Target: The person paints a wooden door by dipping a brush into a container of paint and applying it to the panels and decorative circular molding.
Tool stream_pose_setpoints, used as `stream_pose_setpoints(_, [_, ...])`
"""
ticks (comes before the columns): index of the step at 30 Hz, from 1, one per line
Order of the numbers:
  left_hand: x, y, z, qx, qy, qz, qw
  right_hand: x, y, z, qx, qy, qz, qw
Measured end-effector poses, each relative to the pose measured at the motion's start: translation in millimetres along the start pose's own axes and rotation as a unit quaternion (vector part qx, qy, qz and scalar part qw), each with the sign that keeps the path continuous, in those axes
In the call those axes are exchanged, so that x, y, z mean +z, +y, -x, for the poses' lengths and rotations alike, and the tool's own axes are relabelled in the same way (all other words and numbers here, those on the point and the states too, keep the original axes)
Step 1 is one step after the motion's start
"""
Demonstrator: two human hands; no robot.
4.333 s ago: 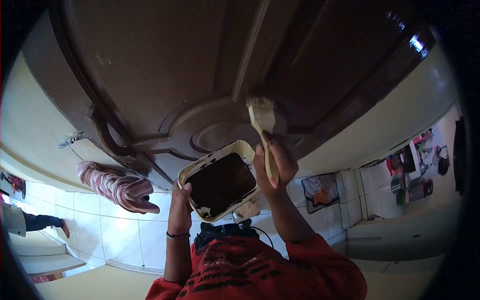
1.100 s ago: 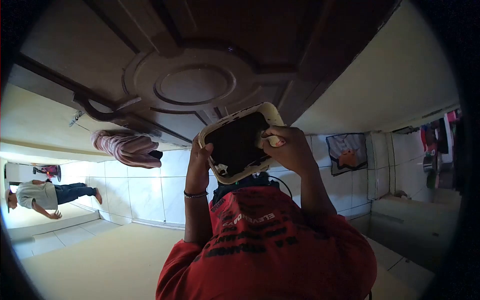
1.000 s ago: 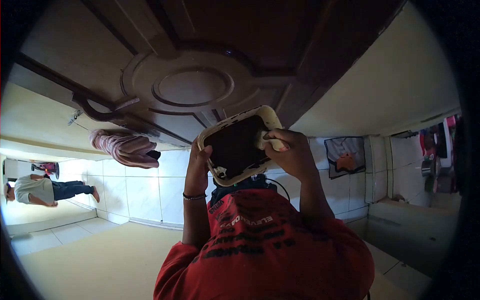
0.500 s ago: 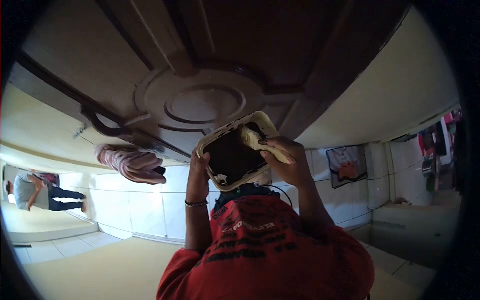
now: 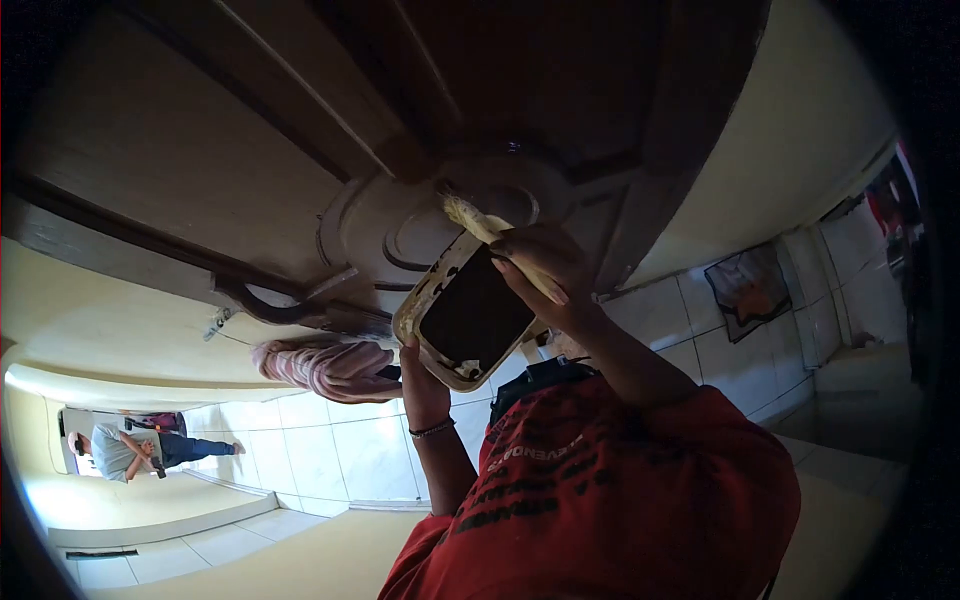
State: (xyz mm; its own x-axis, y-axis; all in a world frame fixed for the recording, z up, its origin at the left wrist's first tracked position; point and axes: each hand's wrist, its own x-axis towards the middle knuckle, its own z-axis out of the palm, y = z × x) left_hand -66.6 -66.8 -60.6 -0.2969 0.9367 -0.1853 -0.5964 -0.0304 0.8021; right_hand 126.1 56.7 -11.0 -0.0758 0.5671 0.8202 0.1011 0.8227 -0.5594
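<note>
Paintbrush sits just above the middle of the frame, its pale handle pinched in the closed fingers of the right hand and its bristles laid against the round carved medallion of the dark brown door. Directly below and touching that hand's wrist side is the tray, cream-rimmed and smeared, filled with dark liquid; the left hand grips its lower edge with fingers curled under and thumb on the rim, a thin bracelet on the wrist. The tray is tipped steeply toward the door. To work this carving well, it seems best to keep the paintbrush lightly loaded and follow the curve of the raised rings rather than cross them, pushing the tips into the grooves so no pale gaps remain, and to hold the tray closer to level, since at this tilt the liquid looks likely to run over the low corner onto the red shirt. Left of the tray a pink striped cloth lies bunched at the door's foot, with white floor tiles beyond, and at the lower left another person bends over in a lit doorway, well apart.
</note>
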Motion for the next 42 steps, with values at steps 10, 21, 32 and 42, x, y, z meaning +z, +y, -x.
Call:
stream_pose_setpoints(10, [-6, 2, -8, -0.022, -0.012, -0.010, 1.000, -10, 9, 8, 0.046, 0.092, 0.099, 0.990])
stream_pose_setpoints(21, [-9, 1, -10, -0.030, -0.020, -0.025, 0.999, 15, -6, -16, -0.029, 0.052, 0.045, 0.997])
stream_pose_setpoints(32, [-13, -3, -14, -0.028, -0.030, -0.008, 0.999, -1, -6, 6, 0.003, 0.099, 0.095, 0.991])
stream_pose_setpoints(42, [-21, -5, -22, -0.028, -0.056, -0.031, 0.998, -4, 8, 16, 0.016, 0.095, 0.135, 0.986])
